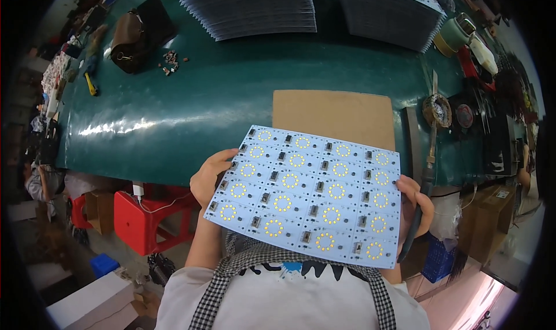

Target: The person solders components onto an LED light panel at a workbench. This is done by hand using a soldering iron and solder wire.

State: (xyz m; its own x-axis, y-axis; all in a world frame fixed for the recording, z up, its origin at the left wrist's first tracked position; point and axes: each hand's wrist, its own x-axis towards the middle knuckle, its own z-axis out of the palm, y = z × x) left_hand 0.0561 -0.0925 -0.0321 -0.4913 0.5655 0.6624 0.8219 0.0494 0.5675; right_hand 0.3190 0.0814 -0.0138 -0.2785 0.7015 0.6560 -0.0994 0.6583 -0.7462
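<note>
A white circuit board panel [307,194] with rows of small yellow LED rings and dark rectangular components is held up, tilted, in front of my body. My left hand [212,176] grips its left edge, and my right hand [418,202] has hold of its right edge. Behind the panel, a flat brown cardboard sheet [336,113] lies on the green table [191,110], partly covered. Close to my right hand runs the dark cord of a soldering iron [431,147], which rests beside a round, crusted holder [437,109].
Tall stacks of panels [255,8] stand at the table's far side. A brown bag [128,37], small loose parts [169,62] and a yellow-handled tool [90,84] lie at the left. At the right is a green container [454,35]. A red stool [145,220] stands below the front edge.
</note>
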